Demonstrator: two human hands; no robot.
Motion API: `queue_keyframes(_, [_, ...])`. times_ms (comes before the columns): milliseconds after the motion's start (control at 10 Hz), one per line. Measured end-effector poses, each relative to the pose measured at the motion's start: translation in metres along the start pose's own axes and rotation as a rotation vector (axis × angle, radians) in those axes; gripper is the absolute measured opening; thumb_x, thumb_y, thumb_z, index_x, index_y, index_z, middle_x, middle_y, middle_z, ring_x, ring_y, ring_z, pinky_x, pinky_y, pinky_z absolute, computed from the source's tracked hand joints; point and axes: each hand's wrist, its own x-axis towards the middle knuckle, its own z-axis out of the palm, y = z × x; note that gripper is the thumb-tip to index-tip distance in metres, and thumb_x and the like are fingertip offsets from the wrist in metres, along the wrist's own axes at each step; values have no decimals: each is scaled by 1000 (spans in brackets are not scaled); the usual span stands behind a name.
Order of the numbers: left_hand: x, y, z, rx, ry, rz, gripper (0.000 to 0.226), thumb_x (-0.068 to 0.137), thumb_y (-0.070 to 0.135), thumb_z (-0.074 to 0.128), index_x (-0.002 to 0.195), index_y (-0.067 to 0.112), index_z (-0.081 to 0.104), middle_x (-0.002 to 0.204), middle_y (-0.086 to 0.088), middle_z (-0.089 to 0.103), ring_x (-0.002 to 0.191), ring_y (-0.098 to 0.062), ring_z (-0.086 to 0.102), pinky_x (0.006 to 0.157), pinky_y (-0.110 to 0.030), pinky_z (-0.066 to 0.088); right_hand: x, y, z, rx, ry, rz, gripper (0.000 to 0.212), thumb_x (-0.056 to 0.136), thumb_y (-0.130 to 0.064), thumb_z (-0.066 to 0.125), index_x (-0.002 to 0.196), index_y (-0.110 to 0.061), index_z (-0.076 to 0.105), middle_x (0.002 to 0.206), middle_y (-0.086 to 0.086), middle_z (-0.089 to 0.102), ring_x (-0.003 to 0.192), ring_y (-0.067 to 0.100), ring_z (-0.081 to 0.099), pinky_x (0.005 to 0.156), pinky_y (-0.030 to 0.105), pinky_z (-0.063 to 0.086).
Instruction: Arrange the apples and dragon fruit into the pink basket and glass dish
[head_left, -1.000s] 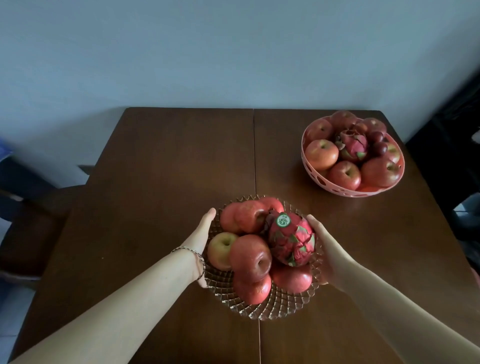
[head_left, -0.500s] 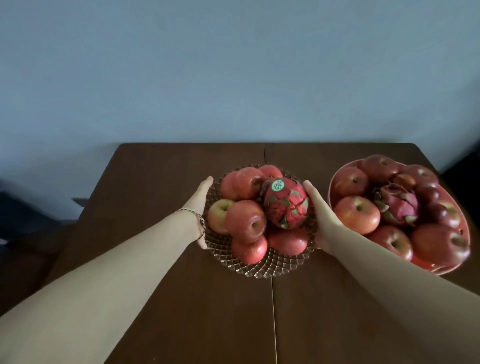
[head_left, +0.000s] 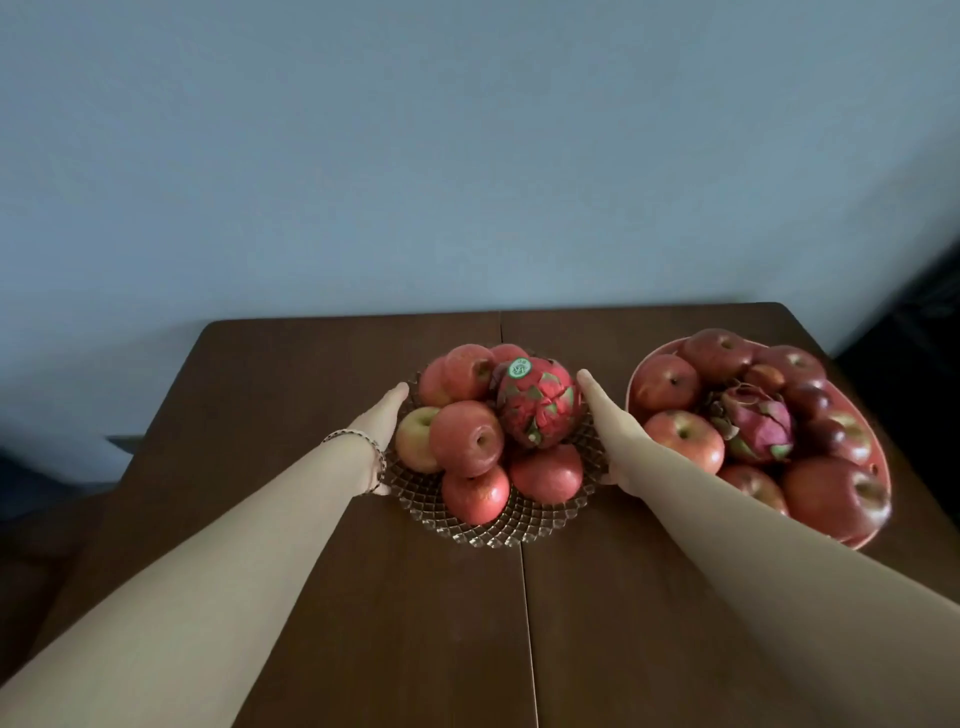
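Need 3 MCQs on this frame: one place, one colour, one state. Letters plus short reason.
1. Where does the pink basket stand relative to the glass dish?
A. To its right
B. To its left
C. Stacked on it

2. What colour is the sticker on the dish's dragon fruit?
A. Blue
B. Green and white
C. Yellow

3. What are the left hand and right hand doing?
A. Lifting an apple
B. Resting flat on the table
C. Flanking the dish at its rim

Answers: 1 A, the basket sits at the table's right side. 2 B, the round label reads green and white. 3 C, one hand is at each side of the dish.
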Motion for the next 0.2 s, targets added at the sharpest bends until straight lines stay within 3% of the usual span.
queue_keyframes(100, [-25,2,-3,338,228,172,64,89,48,43,134,2,45,135,-19,51,118,-37,53,100,-45,44,-22,-1,-7,-202,156,-82,57,95,-41,35,129,4,46,109,14,53,107,33,54,89,36,42])
queue_keyframes(200, [-77,8,3,573,280,336,46,91,33,45,119,-1,59,116,-20,64,105,-35,62,85,-37,49,-58,-4,-13,-388,142,-104,33,94,-11,42,121,6,52,118,22,60,101,35,62,70,33,49])
